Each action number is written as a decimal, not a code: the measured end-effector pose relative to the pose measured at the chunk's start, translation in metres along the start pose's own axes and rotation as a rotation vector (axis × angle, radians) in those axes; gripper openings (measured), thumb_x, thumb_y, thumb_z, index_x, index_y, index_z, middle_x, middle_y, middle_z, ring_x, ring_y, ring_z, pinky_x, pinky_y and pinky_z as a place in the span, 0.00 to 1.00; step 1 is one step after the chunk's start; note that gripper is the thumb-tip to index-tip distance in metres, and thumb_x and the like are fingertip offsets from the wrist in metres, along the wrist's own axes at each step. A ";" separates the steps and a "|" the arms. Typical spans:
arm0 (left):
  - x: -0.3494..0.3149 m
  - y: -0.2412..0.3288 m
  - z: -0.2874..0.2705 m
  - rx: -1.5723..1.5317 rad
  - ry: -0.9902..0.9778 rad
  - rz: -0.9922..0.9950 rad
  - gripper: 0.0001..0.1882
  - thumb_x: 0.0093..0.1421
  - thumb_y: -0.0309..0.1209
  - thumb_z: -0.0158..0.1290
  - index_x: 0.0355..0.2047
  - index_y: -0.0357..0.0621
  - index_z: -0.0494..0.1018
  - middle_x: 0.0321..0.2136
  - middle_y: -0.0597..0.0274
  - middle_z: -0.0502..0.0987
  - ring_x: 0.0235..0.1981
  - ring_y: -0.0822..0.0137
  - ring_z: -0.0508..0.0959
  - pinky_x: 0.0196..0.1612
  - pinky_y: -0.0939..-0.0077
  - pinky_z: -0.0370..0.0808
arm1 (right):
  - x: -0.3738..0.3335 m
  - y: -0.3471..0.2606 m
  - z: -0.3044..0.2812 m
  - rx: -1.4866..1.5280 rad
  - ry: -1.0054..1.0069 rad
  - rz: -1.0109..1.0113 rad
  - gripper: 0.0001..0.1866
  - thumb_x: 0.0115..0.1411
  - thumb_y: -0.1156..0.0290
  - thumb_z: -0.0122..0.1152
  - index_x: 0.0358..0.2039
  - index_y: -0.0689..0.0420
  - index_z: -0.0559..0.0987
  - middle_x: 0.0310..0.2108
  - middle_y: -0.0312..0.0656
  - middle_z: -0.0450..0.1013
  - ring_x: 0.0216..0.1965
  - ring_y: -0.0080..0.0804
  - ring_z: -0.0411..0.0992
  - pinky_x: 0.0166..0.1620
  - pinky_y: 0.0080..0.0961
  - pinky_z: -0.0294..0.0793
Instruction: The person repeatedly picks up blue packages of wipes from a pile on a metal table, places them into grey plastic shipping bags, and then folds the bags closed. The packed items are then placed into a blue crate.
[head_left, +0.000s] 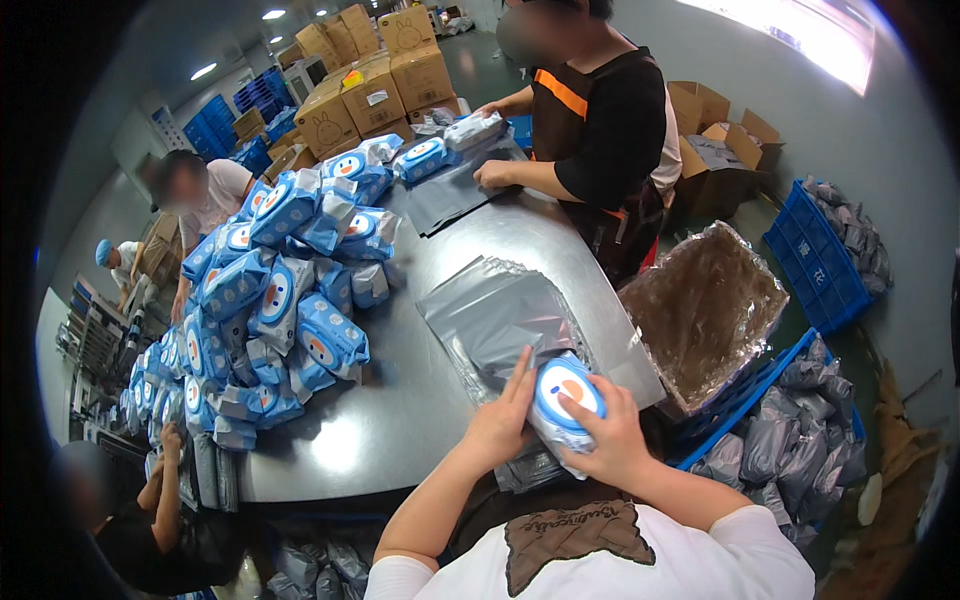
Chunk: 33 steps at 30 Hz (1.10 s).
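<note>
So I had a blue-and-white wet wipes pack (562, 385) between my hands, right hand (622, 432) gripping it, left hand (498, 425) stretched flat alongside. Grey mailer bags (497, 312) lay just past it; heaped wipes packs (275, 295) hogged the table's (400, 430) left.

Open tabletop (400, 400), packet heap (280, 290) left, bags (500, 310) right

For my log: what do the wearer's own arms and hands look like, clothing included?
The left hand and right hand are ungloved, with no watch or bracelet visible. Both forearms are bare below short, plain white sleeves. The white shirt carries a brown, star-shaped patch.
</note>
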<state>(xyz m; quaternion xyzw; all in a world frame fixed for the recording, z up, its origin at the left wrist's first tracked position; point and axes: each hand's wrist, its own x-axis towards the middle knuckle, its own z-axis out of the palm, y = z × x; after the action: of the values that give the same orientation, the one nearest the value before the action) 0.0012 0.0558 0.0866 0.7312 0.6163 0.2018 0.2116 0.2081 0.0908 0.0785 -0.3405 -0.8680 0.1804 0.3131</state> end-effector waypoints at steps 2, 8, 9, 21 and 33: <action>0.001 -0.008 0.010 -0.032 0.082 0.119 0.45 0.40 0.19 0.57 0.61 0.37 0.51 0.66 0.48 0.43 0.36 0.39 0.76 0.34 0.55 0.76 | 0.008 -0.008 0.019 -0.108 0.012 0.004 0.37 0.37 0.61 0.70 0.54 0.41 0.73 0.56 0.53 0.57 0.52 0.53 0.58 0.54 0.45 0.59; -0.018 -0.024 0.013 0.007 0.189 -0.052 0.44 0.41 0.18 0.57 0.61 0.40 0.54 0.66 0.47 0.43 0.37 0.38 0.76 0.34 0.54 0.76 | 0.034 -0.003 0.037 0.046 -0.042 0.048 0.45 0.39 0.54 0.74 0.59 0.46 0.65 0.58 0.54 0.54 0.58 0.56 0.55 0.58 0.46 0.56; -0.029 -0.027 0.019 -0.008 0.212 -0.107 0.47 0.40 0.23 0.63 0.62 0.43 0.54 0.67 0.46 0.41 0.50 0.39 0.71 0.44 0.58 0.76 | 0.036 0.014 0.027 0.380 -0.081 0.106 0.47 0.40 0.56 0.75 0.60 0.53 0.62 0.60 0.53 0.54 0.61 0.53 0.54 0.61 0.45 0.55; -0.037 -0.029 0.047 0.137 0.416 -0.096 0.23 0.46 0.26 0.58 0.44 0.34 0.70 0.49 0.41 0.70 0.45 0.46 0.71 0.49 0.58 0.69 | 0.039 0.053 0.025 0.098 -0.080 -0.002 0.20 0.45 0.57 0.69 0.33 0.58 0.79 0.35 0.41 0.76 0.42 0.37 0.72 0.56 0.44 0.58; -0.049 -0.011 0.083 -0.167 0.590 -0.097 0.25 0.48 0.19 0.51 0.48 0.28 0.62 0.64 0.40 0.49 0.40 0.38 0.74 0.33 0.60 0.75 | 0.021 -0.008 0.077 -0.121 -0.151 -0.243 0.19 0.47 0.71 0.59 0.42 0.61 0.72 0.44 0.55 0.65 0.49 0.51 0.63 0.53 0.42 0.61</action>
<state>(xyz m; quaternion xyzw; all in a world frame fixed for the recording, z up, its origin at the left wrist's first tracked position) 0.0305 0.0045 0.0096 0.5910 0.6667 0.4448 0.0923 0.1405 0.0920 0.0349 -0.2368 -0.9332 0.1136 0.2453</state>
